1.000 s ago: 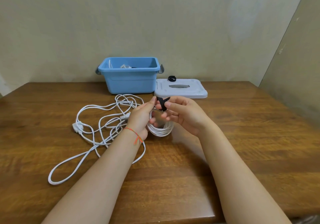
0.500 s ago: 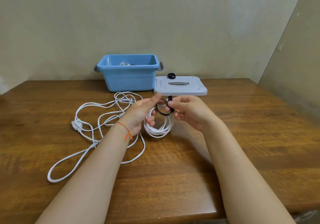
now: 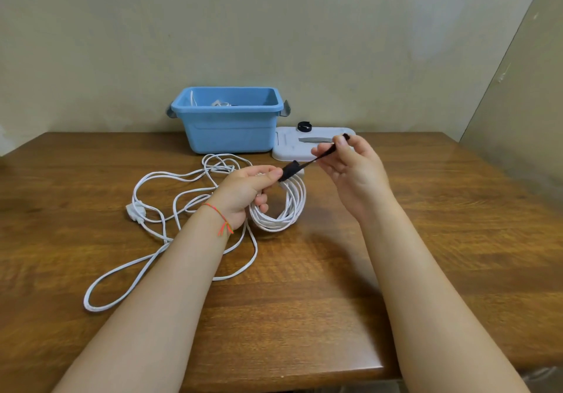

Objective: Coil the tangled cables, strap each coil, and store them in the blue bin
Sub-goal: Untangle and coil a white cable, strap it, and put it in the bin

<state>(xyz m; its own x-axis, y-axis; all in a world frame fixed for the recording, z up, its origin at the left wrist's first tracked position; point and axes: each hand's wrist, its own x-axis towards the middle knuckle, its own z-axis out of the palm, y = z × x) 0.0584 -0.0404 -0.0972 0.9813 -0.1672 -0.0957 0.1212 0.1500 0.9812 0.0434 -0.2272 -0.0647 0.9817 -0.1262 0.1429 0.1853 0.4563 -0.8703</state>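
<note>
We start with the white coil [image 3: 281,207], which hangs just above the wooden table [image 3: 426,240], a little left of centre and nearer than the blue bin [image 3: 231,130]. What has changed is the black strap [image 3: 307,164]: half a second ago it stood as a slack ring at the top of the coil between both hands, and now it is drawn out into a taut line running up and to the right, away from the bundle. We judge that the loop is being cinched tight around the coil's strands, so this coil is close to strapped but not yet closed; the free end has yet to be wrapped back and pressed down, and storage comes after. Our left hand [image 3: 243,194] grips the top of the coil, its fingers curled round the strands and its thumb pressing the wrapped part of the strap against them. Our right hand [image 3: 350,167] has moved up and rightwards; thumb and forefinger pinch the strap's free end, while the other fingers are loosely spread and hold nothing. To the left the loose cable [image 3: 170,210] lies sprawled in tangles with its plug [image 3: 136,210], so more coiling remains. Further out, the bin sits against the far wall with something white inside, and just right of it lies the grey lid [image 3: 289,149], carrying a spare strap [image 3: 304,126].
</note>
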